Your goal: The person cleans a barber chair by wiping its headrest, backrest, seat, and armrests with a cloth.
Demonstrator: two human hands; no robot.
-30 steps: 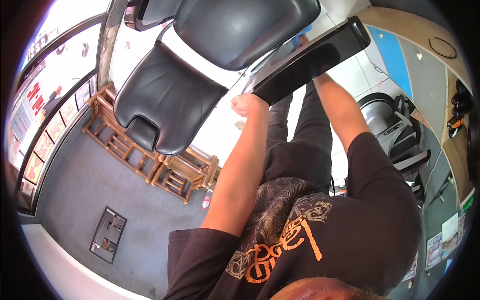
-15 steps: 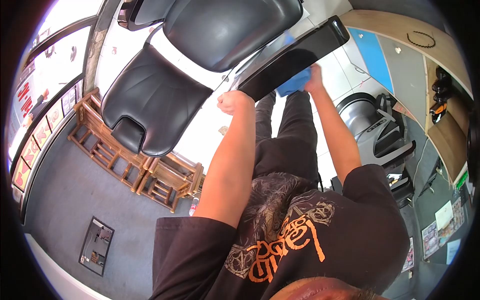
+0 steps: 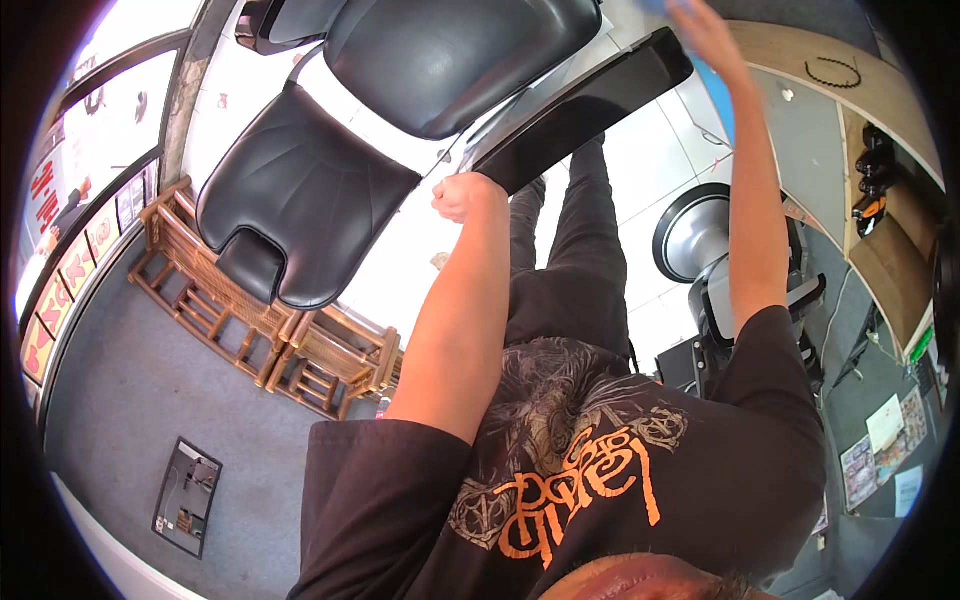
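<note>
My left hand point(image 3: 466, 197) is closed at the lower left end of a glossy black armrest panel point(image 3: 590, 115); its fingers are partly hidden. Past the panel's far end, my right hand point(image 3: 700, 32) is raised at the top edge of the view, blurred, with a blue cloth point(image 3: 655, 6) at its fingers. A black padded chair back point(image 3: 460, 65) and a separate black padded piece with a notch point(image 3: 310, 195) lie to the left of the panel.
Bamboo furniture point(image 3: 225, 290) stands along the wall at left, near a window frame point(image 3: 180, 90). A chair with a round metal base point(image 3: 695, 232) is at right, beside a curved wooden counter point(image 3: 800, 60) with cabinets. White floor tiles point(image 3: 650, 160) show between them.
My right hand has come out from beneath the armrest panel with the blue cloth and swung up past its far end. My left hand stays at the panel's end.
</note>
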